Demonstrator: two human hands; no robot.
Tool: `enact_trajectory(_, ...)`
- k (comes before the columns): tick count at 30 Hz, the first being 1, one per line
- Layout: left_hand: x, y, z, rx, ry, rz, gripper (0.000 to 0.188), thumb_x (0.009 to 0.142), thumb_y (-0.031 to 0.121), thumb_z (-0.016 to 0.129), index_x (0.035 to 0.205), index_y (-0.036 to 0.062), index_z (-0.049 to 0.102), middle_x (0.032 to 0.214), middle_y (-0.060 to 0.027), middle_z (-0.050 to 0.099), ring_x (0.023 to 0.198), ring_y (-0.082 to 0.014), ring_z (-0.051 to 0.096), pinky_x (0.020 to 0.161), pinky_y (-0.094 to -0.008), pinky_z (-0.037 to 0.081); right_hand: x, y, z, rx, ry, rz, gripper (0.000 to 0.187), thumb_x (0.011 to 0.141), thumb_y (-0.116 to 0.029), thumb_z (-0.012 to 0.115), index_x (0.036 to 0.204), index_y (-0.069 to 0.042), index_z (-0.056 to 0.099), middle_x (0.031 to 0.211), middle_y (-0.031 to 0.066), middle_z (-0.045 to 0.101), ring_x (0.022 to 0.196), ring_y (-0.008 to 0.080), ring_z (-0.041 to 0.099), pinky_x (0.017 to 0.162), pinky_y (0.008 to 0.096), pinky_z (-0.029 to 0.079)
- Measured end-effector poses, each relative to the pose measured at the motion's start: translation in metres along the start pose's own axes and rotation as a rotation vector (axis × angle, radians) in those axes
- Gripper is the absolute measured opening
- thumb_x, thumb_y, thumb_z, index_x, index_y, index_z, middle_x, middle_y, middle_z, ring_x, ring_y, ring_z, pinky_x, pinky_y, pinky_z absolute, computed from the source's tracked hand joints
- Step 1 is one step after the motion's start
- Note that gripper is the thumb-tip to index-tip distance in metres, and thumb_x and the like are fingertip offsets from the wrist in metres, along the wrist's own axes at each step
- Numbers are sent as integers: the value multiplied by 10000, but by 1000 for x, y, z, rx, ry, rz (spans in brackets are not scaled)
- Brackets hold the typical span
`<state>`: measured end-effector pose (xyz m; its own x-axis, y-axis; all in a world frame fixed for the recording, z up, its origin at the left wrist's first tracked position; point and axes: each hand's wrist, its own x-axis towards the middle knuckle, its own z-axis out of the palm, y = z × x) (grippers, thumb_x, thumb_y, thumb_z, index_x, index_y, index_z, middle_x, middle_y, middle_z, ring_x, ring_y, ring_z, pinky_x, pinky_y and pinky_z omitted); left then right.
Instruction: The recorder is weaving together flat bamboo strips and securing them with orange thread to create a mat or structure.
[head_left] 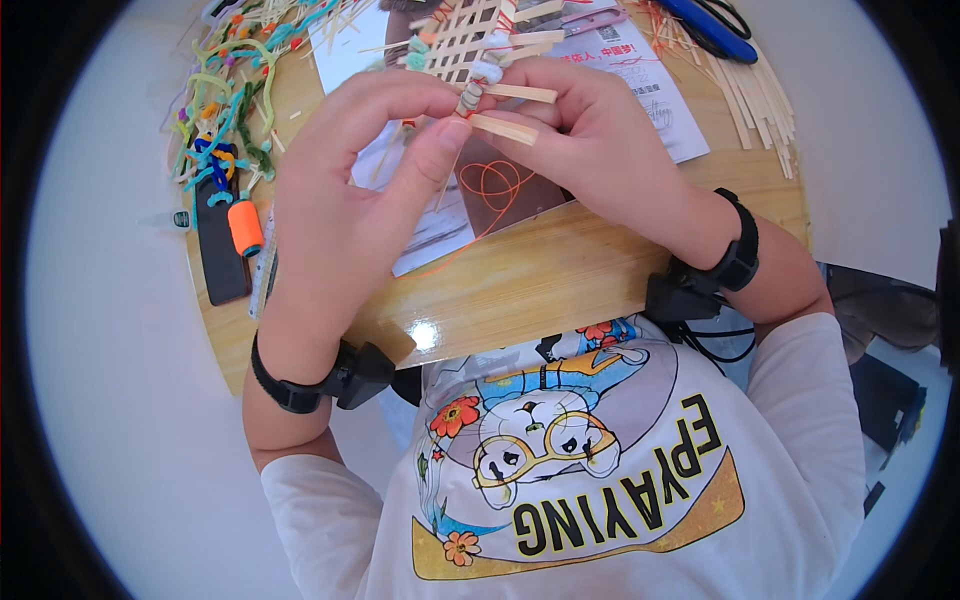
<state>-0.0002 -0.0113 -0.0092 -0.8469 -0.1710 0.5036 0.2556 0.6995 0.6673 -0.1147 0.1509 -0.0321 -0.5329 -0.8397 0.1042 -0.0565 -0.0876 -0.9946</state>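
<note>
Above the table's near half, a woven lattice of flat wooden sticks [460, 45] is held between my two hands. Red thread and soft pale green, white and orange tufts run along its edges. My left hand [375, 165] pinches the near corner, thumb and forefinger closed beside a wrapped greyish tuft [470, 97]. From the other side my right hand [610, 140] grips the same corner, its fingers closed around the protruding stick ends [505, 128]; some fingertips are hidden behind the sticks. A loop of thin orange thread [495, 190] trails below the lattice over a printed sheet.
Colourful pipe cleaners [235, 90] lie heaped at the left, near a dark flat phone-like slab [220, 250] and an orange thread spool [245, 228]. Blue-handled scissors [715, 30] and loose wooden sticks [750, 95] lie at the far right. Printed paper [675, 115] covers the wooden table's [520, 285] middle.
</note>
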Motion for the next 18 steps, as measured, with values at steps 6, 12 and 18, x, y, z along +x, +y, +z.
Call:
enact_trajectory(6,1,-1,-4,6,-96,14,137,815,-18,717,937,-9,656,958,-61,667,915,-149,605,839,-267,457,5,1,-6,-4,-41,29,155,932,-186,638,915,-33,632,619,-73,541,553,-12,431,500,193,337)
enact_trajectory(12,-2,0,-1,259,-33,94,119,792,-9,740,884,9,666,864,-52,666,814,-160,611,749,-263,477,8,-21,-21,87,-93,335,212,925,-225,665,1036,-45,643,665,-81,517,547,-13,398,471,183,279)
enact_trajectory(18,1,-3,-1,469,20,236,140,759,9,757,868,58,684,838,-41,670,808,-195,615,722,-289,484,12,-19,-36,17,-161,318,259,910,-292,670,957,-37,664,641,-63,545,512,8,435,458,171,312)
